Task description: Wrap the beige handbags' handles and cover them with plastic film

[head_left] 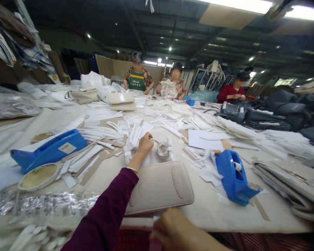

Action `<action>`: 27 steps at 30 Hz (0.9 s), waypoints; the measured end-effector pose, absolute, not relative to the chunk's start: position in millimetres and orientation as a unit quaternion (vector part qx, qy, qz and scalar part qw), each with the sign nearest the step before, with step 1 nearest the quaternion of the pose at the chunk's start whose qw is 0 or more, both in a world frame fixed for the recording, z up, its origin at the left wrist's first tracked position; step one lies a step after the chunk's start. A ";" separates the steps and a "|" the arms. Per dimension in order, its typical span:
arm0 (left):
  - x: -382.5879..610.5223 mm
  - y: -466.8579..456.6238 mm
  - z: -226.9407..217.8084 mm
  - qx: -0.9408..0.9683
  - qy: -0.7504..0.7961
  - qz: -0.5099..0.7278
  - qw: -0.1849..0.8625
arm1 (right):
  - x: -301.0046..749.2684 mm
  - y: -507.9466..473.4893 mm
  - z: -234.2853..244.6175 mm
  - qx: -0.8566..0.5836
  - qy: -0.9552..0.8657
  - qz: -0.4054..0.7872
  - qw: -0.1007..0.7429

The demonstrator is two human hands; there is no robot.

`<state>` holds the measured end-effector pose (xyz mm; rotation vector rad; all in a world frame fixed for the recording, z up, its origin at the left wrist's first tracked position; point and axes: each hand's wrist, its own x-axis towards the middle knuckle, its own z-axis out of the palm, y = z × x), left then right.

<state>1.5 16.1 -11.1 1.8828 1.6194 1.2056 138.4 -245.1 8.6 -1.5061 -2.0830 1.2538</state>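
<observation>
Left hand (146,143) reaches past beige panel (159,186), fingers closed on a white strip (155,141); looks like the pick-up step; freeing it needs a clean pull; right hand (172,230) blurred, can't tell its fingers.

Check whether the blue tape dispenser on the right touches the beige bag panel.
Apart. The head view shows a stretch of table between the blue tape dispenser and the right edge of the beige bag panel.
</observation>
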 end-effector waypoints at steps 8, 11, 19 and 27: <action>-3.0 21.9 -15.2 0.624 0.518 0.527 0.253 | 124.7 -55.6 74.2 -0.581 -0.809 0.013 0.095; -3.3 25.5 -17.8 0.611 0.485 0.561 0.276 | 112.7 -26.5 57.2 -0.596 -0.800 0.009 0.063; -3.2 24.4 -12.0 0.562 0.388 0.648 0.337 | 99.7 5.9 31.2 -0.639 -0.760 0.087 0.085; -6.8 24.2 -9.0 0.450 0.389 0.721 0.354 | 118.0 18.9 14.0 -0.577 -0.747 0.207 0.258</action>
